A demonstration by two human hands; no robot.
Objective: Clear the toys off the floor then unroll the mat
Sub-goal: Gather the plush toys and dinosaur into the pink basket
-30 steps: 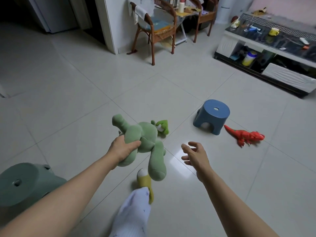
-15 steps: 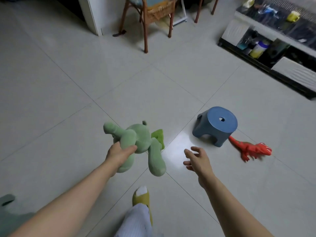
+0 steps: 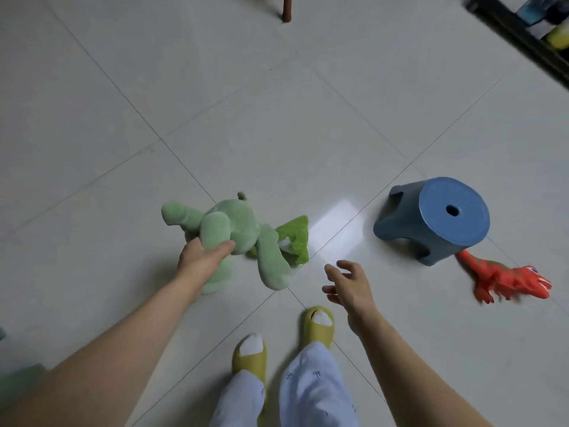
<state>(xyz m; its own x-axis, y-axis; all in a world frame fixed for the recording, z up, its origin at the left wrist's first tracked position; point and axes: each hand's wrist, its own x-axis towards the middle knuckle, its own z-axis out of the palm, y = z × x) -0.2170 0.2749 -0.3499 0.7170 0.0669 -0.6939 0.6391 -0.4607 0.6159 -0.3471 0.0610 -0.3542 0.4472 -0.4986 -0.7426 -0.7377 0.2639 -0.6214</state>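
Gripping green plush toy (image 3: 228,229) by limb, left hand (image 3: 203,257); right hand (image 3: 348,282) loosely spread, empty. Risk: tripping over stool (image 3: 437,220) reaching red dinosaur (image 3: 505,277).

Pale tiled floor (image 3: 277,124), dark grout lines crossing. A blue stool (image 3: 437,220) stands on it, a red dinosaur toy (image 3: 505,278) lying just beside its base. Two feet in yellow slippers (image 3: 317,325) are planted near the bottom edge.
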